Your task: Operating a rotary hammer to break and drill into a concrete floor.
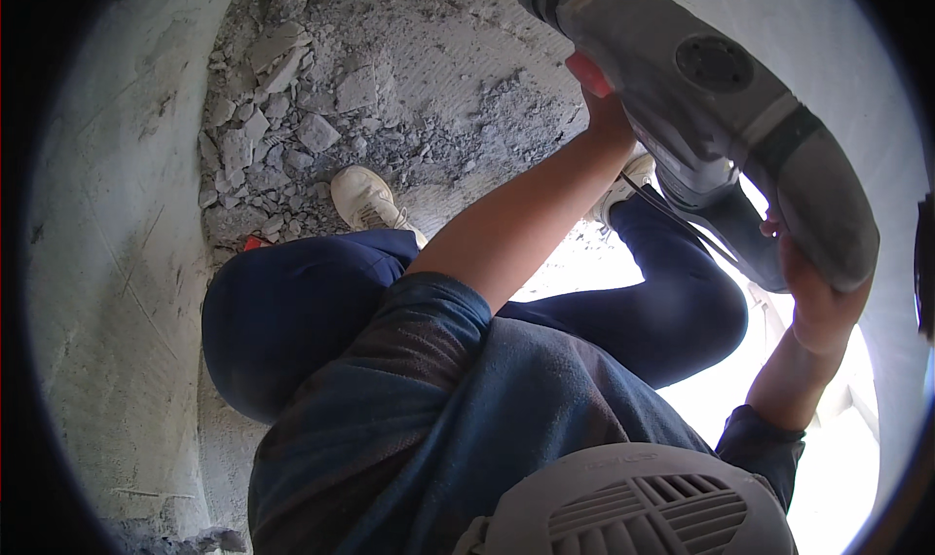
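A large grey rotary hammer (662, 49) with dark green parts slants across the upper right, its chuck and bit pointing to the upper left. My left hand (610, 119) grips it low near the front, beside a red part (588, 74); most of those fingers are hidden behind the tool's body. At the rear, my right hand (820, 287) is wrapped round the back handle (828, 190), with fingertips showing on its inner side. The bit's tip runs out of the picture at the top, so what it touches cannot be seen.
Broken concrete rubble (263, 146) covers the floor ahead, against a pale wall (117, 214) on the left. A cord (672, 209) hangs below the tool. My shoes (365, 197) stand at the debris. A small red object (255, 242) lies by my left knee. A grey vented mask (633, 467) blocks the lower edge.
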Demonstrator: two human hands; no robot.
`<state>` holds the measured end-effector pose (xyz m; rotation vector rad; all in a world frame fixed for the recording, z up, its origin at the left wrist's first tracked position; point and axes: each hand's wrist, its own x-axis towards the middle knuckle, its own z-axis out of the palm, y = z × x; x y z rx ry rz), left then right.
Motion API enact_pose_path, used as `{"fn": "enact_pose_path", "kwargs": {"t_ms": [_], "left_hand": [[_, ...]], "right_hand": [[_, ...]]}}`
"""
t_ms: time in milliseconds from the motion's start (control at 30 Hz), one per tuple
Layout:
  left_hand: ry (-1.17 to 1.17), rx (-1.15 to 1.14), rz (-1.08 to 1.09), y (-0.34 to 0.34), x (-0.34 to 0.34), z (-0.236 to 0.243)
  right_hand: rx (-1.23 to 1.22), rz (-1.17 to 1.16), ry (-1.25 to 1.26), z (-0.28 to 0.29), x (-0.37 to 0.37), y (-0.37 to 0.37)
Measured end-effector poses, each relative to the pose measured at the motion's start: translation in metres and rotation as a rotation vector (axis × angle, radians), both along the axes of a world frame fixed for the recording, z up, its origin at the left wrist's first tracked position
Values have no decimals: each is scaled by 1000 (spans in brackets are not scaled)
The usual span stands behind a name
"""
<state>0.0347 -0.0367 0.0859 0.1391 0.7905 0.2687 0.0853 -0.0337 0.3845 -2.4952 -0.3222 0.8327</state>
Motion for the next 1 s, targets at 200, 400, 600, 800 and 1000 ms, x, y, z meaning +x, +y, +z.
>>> {"fn": "enact_pose_path", "kwargs": {"t_ms": [200, 400, 600, 800, 1000], "left_hand": [[-152, -247, 58, 13, 12, -13], [-190, -362, 104, 21, 16, -14], [-311, -582, 157, 44, 22, -9], [-377, -881, 211, 66, 21, -5], [-369, -690, 172, 46, 19, -11]], "right_hand": [[-47, 32, 33, 3, 16, 34], [10, 89, 67, -1, 23, 58], [-47, 176, 104, 0, 45, 53], [4, 111, 118, -23, 40, 70], [-36, 186, 105, -12, 14, 57]]}}
